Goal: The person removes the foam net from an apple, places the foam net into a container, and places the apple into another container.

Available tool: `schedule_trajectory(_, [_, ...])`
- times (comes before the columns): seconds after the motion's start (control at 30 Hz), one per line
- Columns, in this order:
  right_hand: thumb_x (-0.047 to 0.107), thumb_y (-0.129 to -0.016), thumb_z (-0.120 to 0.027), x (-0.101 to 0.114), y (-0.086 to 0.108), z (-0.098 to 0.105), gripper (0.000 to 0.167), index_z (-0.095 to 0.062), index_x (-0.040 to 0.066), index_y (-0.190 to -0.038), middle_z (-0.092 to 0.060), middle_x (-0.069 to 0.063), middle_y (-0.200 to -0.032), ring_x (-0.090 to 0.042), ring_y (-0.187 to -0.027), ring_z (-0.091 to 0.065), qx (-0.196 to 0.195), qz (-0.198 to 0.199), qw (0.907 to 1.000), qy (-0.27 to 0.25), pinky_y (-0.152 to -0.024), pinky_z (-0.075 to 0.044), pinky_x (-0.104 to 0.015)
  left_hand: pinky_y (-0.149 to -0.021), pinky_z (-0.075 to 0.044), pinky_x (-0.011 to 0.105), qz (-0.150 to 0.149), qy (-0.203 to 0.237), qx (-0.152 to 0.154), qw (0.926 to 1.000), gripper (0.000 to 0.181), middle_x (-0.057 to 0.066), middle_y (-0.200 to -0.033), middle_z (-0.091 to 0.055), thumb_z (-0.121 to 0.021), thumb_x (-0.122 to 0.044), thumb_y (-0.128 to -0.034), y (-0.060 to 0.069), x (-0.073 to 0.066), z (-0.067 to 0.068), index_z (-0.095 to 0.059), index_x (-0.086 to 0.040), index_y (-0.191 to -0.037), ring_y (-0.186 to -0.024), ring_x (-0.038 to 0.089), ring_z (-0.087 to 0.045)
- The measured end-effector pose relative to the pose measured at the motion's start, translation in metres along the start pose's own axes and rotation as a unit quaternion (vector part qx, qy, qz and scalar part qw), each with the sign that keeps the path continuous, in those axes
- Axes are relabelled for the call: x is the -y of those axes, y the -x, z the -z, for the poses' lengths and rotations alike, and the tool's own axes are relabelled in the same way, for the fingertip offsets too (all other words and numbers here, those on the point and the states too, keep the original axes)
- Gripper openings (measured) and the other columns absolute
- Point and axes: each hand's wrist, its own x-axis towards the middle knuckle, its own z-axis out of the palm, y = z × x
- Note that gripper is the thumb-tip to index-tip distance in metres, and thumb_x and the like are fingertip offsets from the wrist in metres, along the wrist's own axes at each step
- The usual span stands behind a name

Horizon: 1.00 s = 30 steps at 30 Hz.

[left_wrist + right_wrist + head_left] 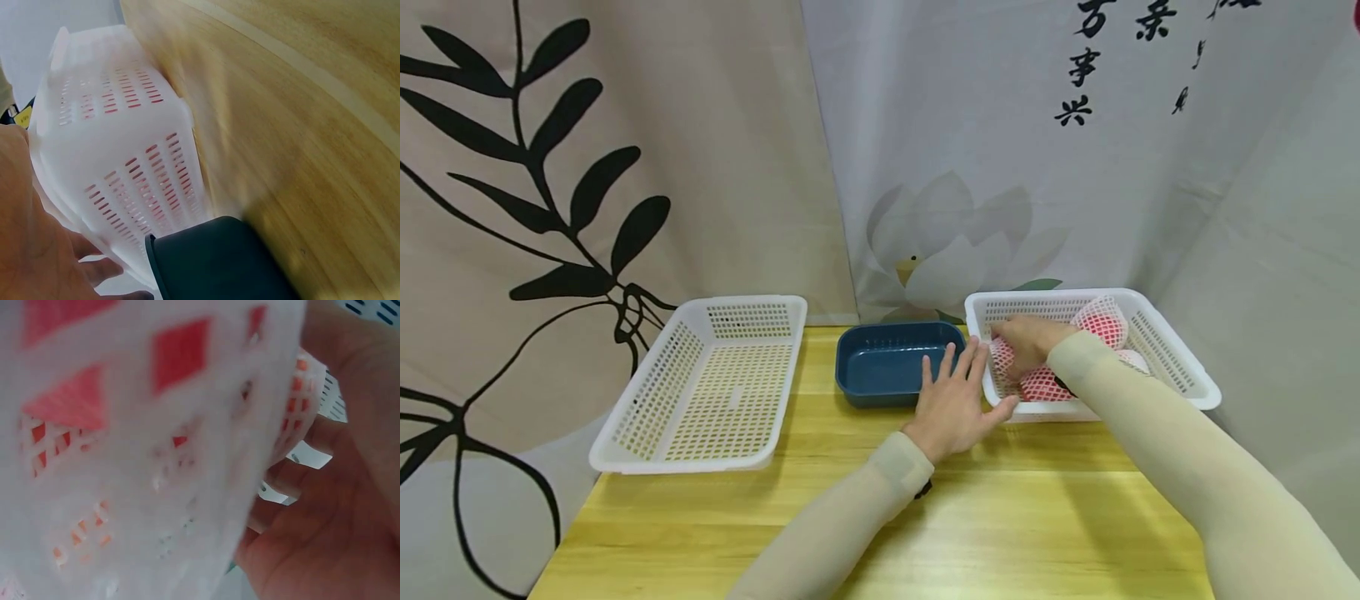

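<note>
My right hand (1033,340) reaches down into the white basket (1176,354) on the right. Its fingers curl about a round red fruit in a white foam net (1002,357), partly hidden by the hand. In the right wrist view, fingers curve behind a netted fruit (303,403), and another netted fruit (181,356) fills the near side. More netted fruits (1103,322) lie in this basket. My left hand (953,408) is spread beside the basket's near left corner, its fingers over the right end of the dark blue tray (880,398). In the left wrist view it lies along the basket's rim.
A second white slotted basket (730,408) stands at the left and holds nothing visible. Both baskets and the tray rest on a wooden table (1037,508). Hanging cloth (737,150) with printed leaves and writing closes off the back, near the containers.
</note>
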Motion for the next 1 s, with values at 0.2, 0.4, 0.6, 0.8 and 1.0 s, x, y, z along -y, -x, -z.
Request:
schedule_trajectory(0.2, [0.025, -0.090, -0.102, -0.001, 0.001, 0.001, 0.085, -0.061, 0.002, -0.161, -0.068, -0.025, -0.161, -0.050, -0.151, -0.065, -0.002, 0.009, 0.9999, 0.011, -0.130, -0.052, -0.068, -0.142, -0.024, 0.081, -0.002, 0.005, -0.009, 0.9999, 0.100, 0.002, -0.198, -0.015, -0.030, -0.087, -0.1135, 0.001, -0.001, 0.001, -0.020, -0.022, -0.189, -0.182, 0.045, -0.024])
schedule_trajectory(0.4, [0.025, -0.089, -0.102, -0.001, 0.002, 0.002, 0.086, -0.062, 0.001, -0.160, -0.070, -0.025, -0.159, -0.050, -0.148, -0.067, -0.005, 0.014, 0.9999, 0.003, -0.126, -0.055, -0.068, -0.141, -0.023, 0.082, -0.006, 0.006, -0.014, 0.9999, 0.099, 0.004, -0.198, -0.017, -0.032, -0.086, -0.1137, 0.001, 0.000, 0.000, -0.022, -0.021, -0.188, -0.181, 0.046, -0.025])
schedule_trajectory(0.6, [0.029, -0.089, -0.103, -0.011, -0.004, -0.001, 0.084, -0.063, 0.005, -0.160, -0.072, -0.024, -0.156, -0.049, -0.146, -0.069, -0.001, 0.010, 0.9999, -0.011, -0.125, -0.055, -0.070, -0.140, -0.025, 0.083, -0.009, 0.003, -0.016, 0.9998, 0.099, 0.004, -0.198, -0.017, -0.031, -0.086, -0.1138, 0.000, 0.000, -0.001, -0.022, -0.021, -0.188, -0.181, 0.046, -0.025])
schedule_trajectory(0.8, [0.035, -0.089, -0.102, -0.020, -0.011, -0.005, 0.086, -0.063, 0.011, -0.162, -0.071, -0.021, -0.159, -0.047, -0.146, -0.069, -0.003, 0.000, 0.9998, -0.022, -0.125, -0.053, -0.073, -0.139, -0.024, 0.085, -0.009, 0.004, -0.015, 0.9998, 0.099, 0.004, -0.198, -0.017, -0.033, -0.086, -0.1136, 0.000, 0.001, -0.002, -0.020, -0.023, -0.189, -0.181, 0.047, -0.024])
schedule_trajectory(1.0, [0.025, -0.090, -0.101, -0.006, 0.000, 0.005, 0.082, -0.062, 0.006, -0.161, -0.071, -0.024, -0.157, -0.047, -0.147, -0.068, -0.002, -0.006, 0.9998, -0.018, -0.125, -0.056, -0.069, -0.140, -0.023, 0.084, -0.005, 0.001, -0.015, 0.9999, 0.098, 0.003, -0.198, -0.017, -0.033, -0.086, -0.1133, 0.000, 0.000, -0.003, -0.020, -0.025, -0.189, -0.181, 0.046, -0.025])
